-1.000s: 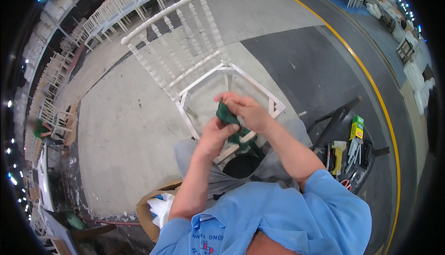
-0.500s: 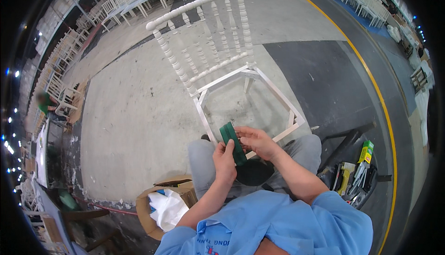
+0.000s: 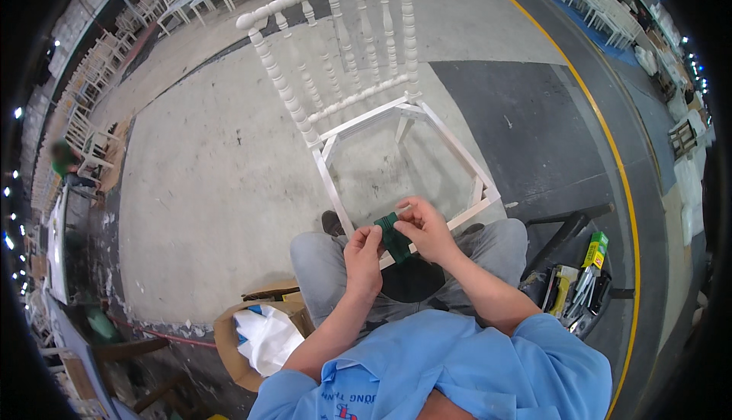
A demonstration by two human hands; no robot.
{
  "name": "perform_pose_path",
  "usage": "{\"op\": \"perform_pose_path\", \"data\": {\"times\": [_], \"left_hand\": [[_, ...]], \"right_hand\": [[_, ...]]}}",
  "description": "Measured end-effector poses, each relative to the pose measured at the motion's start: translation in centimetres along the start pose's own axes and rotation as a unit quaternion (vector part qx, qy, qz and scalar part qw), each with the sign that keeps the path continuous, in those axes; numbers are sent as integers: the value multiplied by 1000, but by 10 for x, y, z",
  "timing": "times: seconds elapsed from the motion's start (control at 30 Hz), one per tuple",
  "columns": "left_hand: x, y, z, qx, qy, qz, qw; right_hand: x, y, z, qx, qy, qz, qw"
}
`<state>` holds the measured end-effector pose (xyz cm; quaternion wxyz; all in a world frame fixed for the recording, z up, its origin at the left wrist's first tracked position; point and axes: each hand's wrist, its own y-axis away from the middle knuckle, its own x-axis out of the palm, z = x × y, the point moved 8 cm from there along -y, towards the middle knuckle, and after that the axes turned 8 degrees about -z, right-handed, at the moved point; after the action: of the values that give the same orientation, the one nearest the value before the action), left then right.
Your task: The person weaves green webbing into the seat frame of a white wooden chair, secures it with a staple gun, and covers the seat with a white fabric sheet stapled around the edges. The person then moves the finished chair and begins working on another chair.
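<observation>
Both hands dropped lower toward the white chair frame (image 3: 404, 126) – left hand (image 3: 363, 256) and right hand (image 3: 424, 229) pinch the green pad (image 3: 394, 238); better fold it flat, evenly

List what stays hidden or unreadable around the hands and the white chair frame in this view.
- Small dark green pad, head view: mostly covered by the left hand and right hand, so its full shape is unclear.
- White spindle-back wooden chair frame: the near seat rail is hidden behind the hands.
- Tools in the black tray: too small to identify.
- Open cardboard box: white sheet covers the contents.
</observation>
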<state>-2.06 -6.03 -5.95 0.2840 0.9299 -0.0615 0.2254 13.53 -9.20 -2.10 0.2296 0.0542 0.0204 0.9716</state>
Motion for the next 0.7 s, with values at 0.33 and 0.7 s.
{"op": "perform_pose_path", "data": {"times": [0.33,0.7], "left_hand": [[-1,-24,-18,39,-92,19,995],[36,-59,-84,384,-417,-31,823]], "right_hand": [[18,-22,36,-115,232,55,964],[28,-83,29,-174,287,48,941]]}}
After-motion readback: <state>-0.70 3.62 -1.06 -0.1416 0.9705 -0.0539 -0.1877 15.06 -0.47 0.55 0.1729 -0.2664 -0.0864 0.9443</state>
